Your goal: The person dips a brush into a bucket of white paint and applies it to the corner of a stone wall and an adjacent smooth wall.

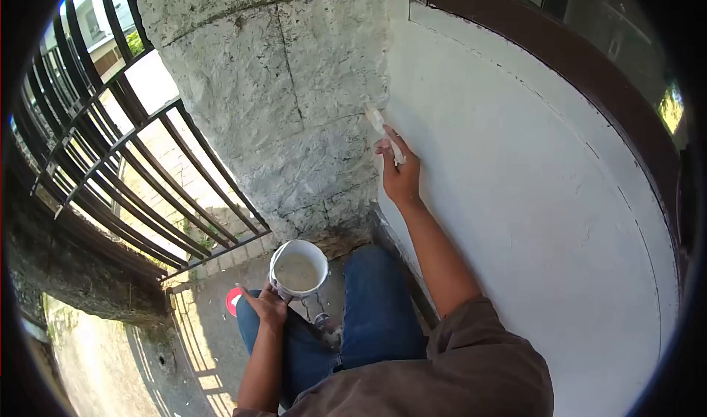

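Note:
My right hand (401,170) is closed round a paint brush (378,122) with a whitish head, which meets the corner between the rough stone wall (309,85) and the smooth white wall (508,174). Below, my left hand (269,304) holds a white bucket (322,261) from underneath and its near side, above my lap. Pale, greyish-white liquid (296,271) lies inside the bucket.
A dark metal barred gate (177,137) stands at the left. A brown window frame (560,56) curves across the upper right. Beside my left knee, a red and white round object (233,300) rests on the paved floor (213,343).

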`<move>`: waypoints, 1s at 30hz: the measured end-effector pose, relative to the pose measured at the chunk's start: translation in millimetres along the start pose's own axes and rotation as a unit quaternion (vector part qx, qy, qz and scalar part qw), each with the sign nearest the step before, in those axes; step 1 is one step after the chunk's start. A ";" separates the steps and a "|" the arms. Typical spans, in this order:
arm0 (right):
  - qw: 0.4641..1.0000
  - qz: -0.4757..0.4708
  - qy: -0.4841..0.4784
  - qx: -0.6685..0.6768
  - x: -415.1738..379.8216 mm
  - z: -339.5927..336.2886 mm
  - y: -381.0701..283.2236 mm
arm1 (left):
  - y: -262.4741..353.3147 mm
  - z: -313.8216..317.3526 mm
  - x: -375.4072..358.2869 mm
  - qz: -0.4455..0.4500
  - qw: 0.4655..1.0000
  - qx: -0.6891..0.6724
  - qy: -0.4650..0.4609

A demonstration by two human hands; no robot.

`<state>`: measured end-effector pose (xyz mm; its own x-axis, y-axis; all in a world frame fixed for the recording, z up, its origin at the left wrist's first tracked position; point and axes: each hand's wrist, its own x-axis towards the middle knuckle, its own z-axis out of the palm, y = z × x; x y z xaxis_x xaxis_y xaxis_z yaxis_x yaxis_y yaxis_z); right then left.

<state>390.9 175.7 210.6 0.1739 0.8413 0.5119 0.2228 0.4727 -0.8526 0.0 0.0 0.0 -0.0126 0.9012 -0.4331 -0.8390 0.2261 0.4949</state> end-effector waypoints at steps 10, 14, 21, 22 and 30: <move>0.973 -0.158 0.077 -0.146 -6.5 16.0 -1.1 | -2.6 -12.6 1.7 0.010 1.000 0.016 -0.005; 0.978 -0.100 0.113 -0.143 9.2 1.1 2.1 | -2.6 -8.8 -3.5 0.023 1.000 0.016 -0.010; 0.957 -0.182 0.136 -0.180 32.8 -6.8 -32.6 | -5.2 -22.5 -0.7 -0.001 0.998 0.056 0.003; 0.951 -0.178 0.122 -0.219 39.9 -7.7 -28.5 | -4.8 -21.3 -1.0 0.007 0.998 0.064 -0.012; 0.992 -0.018 0.062 -0.104 25.2 -2.4 -11.2 | -0.4 -15.7 -0.5 0.009 0.999 0.045 -0.012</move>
<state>395.2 191.0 233.2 0.2757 0.7807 0.5608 0.4223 0.4257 -0.8002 -8.2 -6.4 -11.8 -0.0141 0.9140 -0.4054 -0.7861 0.2404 0.5694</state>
